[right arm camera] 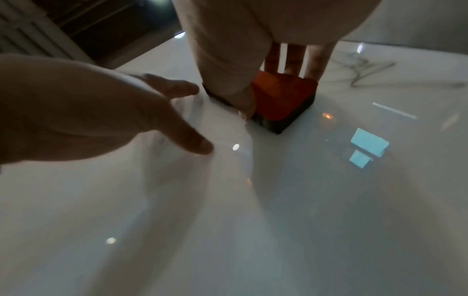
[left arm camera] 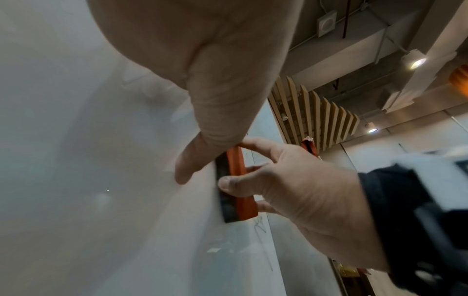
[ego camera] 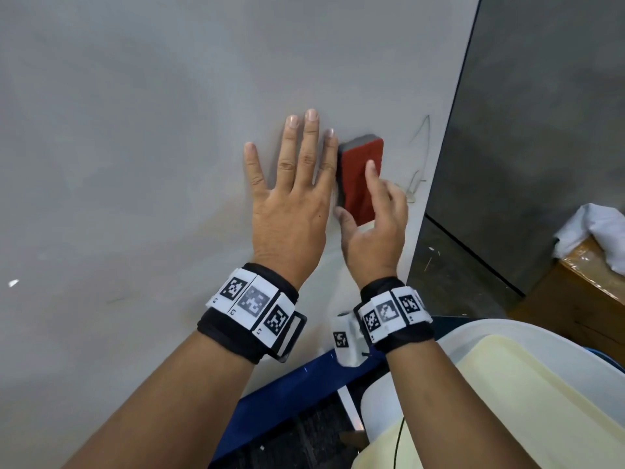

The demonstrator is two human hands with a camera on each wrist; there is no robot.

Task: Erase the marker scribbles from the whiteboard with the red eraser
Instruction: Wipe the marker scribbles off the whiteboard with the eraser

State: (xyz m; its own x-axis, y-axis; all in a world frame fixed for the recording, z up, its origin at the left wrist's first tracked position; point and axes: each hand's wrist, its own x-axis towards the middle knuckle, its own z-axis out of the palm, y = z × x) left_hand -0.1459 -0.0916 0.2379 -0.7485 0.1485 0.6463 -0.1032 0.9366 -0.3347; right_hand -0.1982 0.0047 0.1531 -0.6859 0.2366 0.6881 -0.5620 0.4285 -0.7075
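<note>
The whiteboard (ego camera: pixel 135 130) fills most of the head view. My left hand (ego camera: pixel 291 198) lies flat on it with the fingers straight and spread. Just to its right, my right hand (ego camera: pixel 375 218) grips the red eraser (ego camera: pixel 362 174), thumb on one long side, fingers on the other, index finger on top. The eraser's dark felt face is against the board. Thin marker scribbles (ego camera: pixel 422 154) run beside the eraser, close to the board's right edge. The left wrist view shows the eraser (left arm camera: pixel 239 180) edge-on against the board. In the right wrist view, the scribbles (right arm camera: pixel 364 68) lie beyond the eraser (right arm camera: pixel 283 100).
A dark grey panel (ego camera: pixel 541 130) stands right of the board's edge. A cardboard box (ego camera: pixel 575 299) with a white cloth (ego camera: pixel 595 231) is at the far right. A white and cream plastic object (ego camera: pixel 507 384) and a blue surface (ego camera: pixel 297 397) sit below.
</note>
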